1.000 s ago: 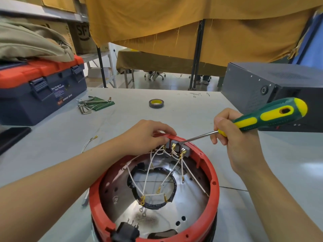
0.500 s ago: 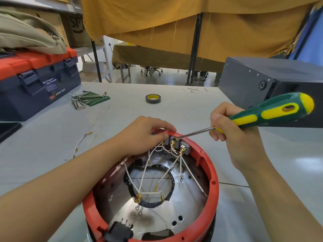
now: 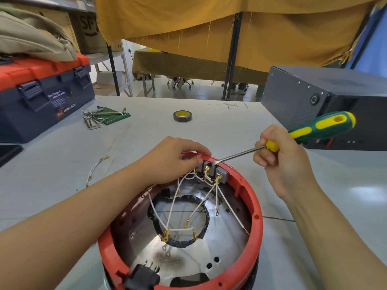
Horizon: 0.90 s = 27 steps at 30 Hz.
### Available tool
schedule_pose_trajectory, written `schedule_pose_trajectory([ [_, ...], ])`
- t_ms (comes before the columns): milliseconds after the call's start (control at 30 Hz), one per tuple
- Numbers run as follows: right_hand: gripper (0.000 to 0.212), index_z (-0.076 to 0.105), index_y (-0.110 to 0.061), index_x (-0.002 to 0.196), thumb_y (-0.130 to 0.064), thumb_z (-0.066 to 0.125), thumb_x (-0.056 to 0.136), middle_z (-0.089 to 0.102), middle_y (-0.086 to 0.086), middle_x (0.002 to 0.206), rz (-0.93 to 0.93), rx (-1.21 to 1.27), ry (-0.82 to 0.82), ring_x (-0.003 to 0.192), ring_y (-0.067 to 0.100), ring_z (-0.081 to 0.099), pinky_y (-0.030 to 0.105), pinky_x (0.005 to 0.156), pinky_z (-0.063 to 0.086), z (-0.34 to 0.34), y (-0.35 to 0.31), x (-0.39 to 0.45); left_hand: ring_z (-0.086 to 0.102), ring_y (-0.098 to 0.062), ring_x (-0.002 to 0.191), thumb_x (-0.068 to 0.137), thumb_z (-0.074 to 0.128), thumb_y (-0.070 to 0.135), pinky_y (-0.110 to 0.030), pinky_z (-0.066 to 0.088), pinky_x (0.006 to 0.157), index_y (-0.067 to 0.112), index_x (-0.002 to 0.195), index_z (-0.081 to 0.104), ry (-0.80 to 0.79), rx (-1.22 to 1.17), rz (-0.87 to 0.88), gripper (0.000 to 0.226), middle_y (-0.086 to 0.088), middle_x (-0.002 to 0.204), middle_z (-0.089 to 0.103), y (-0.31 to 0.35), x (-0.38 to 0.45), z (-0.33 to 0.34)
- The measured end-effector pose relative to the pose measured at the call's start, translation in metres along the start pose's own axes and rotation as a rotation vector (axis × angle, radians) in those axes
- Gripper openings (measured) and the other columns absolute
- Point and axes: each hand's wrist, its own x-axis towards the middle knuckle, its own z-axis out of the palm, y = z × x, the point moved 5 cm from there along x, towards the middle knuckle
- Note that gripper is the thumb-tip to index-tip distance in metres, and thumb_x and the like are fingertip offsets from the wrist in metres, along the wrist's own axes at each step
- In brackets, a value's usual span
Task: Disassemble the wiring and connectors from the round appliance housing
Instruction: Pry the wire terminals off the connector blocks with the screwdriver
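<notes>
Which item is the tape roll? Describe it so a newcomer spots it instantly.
Start at the grey table, beyond the red round housing. Between the hex keys on the left and the black metal box on the right lies the tape roll: a lone flat dark ring with a yellow core.

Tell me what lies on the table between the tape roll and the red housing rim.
Bare table; only the left hand overlaps the red housing rim below the tape roll, head view.

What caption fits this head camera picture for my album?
Right hand works a screwdriver at the connectors on a red round housing while the left hand steadies it.
</notes>
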Motion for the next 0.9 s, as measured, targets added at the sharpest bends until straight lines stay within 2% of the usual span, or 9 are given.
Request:
schedule_pose_trajectory([
  [133,0.021,0.048,-0.016,0.048,-0.014,0.052,0.068,0.035,-0.003,0.049,0.053,0.08,0.036,0.036,0.007,0.024,0.017,0.039,0.028,-0.003,0.005,0.002,0.057,0.003,0.099,0.09,0.059,0.023,-0.002,0.036,0.084,0.031,0.11,0.068,-0.001,-0.005,0.0,0.023,0.014,0.112,0.067,0.0,0.0,0.0],
  [200,0.022,0.048,-0.016,0.049,-0.013,0.051,0.07,0.034,-0.003,0.049,0.064,0.099,0.045,0.035,0.007,0.024,0.016,0.038,0.027,-0.003,0.006,0.003,0.057,0.005,0.095,0.09,0.059,0.024,0.001,0.035,0.08,0.032,0.11,0.068,-0.003,-0.005,-0.002,0.023,0.015,0.111,0.067,0.0,0.001,0.0],
  [367,0.038,0.046,-0.016,0.047,-0.003,0.044,0.083,0.027,0.002,0.054,0.1,0.123,0.114,0.035,0.008,0.021,0.017,0.037,0.025,-0.005,0.009,0.003,0.057,0.004,0.097,0.089,0.061,0.024,0.0,0.036,0.082,0.032,0.108,0.068,0.005,-0.009,-0.002,0.022,0.015,0.11,0.067,-0.001,0.001,0.001],
  [567,0.025,0.048,-0.019,0.045,-0.013,0.051,0.069,0.034,0.001,0.058,0.01,0.079,0.083,0.038,0.008,0.023,0.019,0.041,0.025,-0.001,0.002,-0.001,0.058,0.003,0.098,0.089,0.061,0.024,-0.002,0.038,0.083,0.031,0.109,0.069,0.004,-0.01,-0.003,0.022,0.015,0.109,0.068,-0.001,0.001,0.0],
  [700,0.026,0.048,-0.019,0.045,-0.013,0.051,0.071,0.037,0.003,0.059,-0.068,0.05,0.047,0.038,0.008,0.025,0.017,0.042,0.027,-0.001,-0.008,-0.002,0.058,0.003,0.099,0.088,0.062,0.025,-0.004,0.038,0.085,0.03,0.11,0.068,0.003,-0.014,0.006,0.024,0.015,0.108,0.067,0.0,-0.001,0.0],
  [800,0.027,0.047,-0.018,0.046,-0.012,0.049,0.072,0.034,0.009,0.061,-0.093,-0.004,0.01,0.038,0.008,0.026,0.017,0.043,0.027,0.0,-0.011,-0.003,0.06,0.002,0.09,0.087,0.063,0.021,-0.01,0.043,0.08,0.029,0.108,0.066,0.011,-0.046,0.001,0.023,0.015,0.099,0.068,0.0,-0.003,-0.001],
  [867,0.027,0.047,-0.017,0.047,-0.012,0.049,0.073,0.033,0.012,0.062,-0.106,-0.042,-0.012,0.038,0.008,0.027,0.017,0.042,0.028,0.003,-0.011,-0.004,0.06,-0.001,0.076,0.085,0.063,0.017,-0.013,0.044,0.069,0.027,0.097,0.065,0.008,-0.072,0.007,0.016,0.013,0.084,0.068,0.001,-0.004,-0.001],
  [900,0.027,0.047,-0.017,0.048,-0.012,0.049,0.074,0.033,0.013,0.062,-0.11,-0.053,-0.019,0.038,0.008,0.027,0.017,0.042,0.028,0.004,-0.011,-0.004,0.06,-0.004,0.075,0.085,0.063,0.016,-0.017,0.046,0.069,0.025,0.092,0.065,-0.004,-0.076,0.005,0.012,0.011,0.083,0.067,0.001,-0.004,-0.001],
])
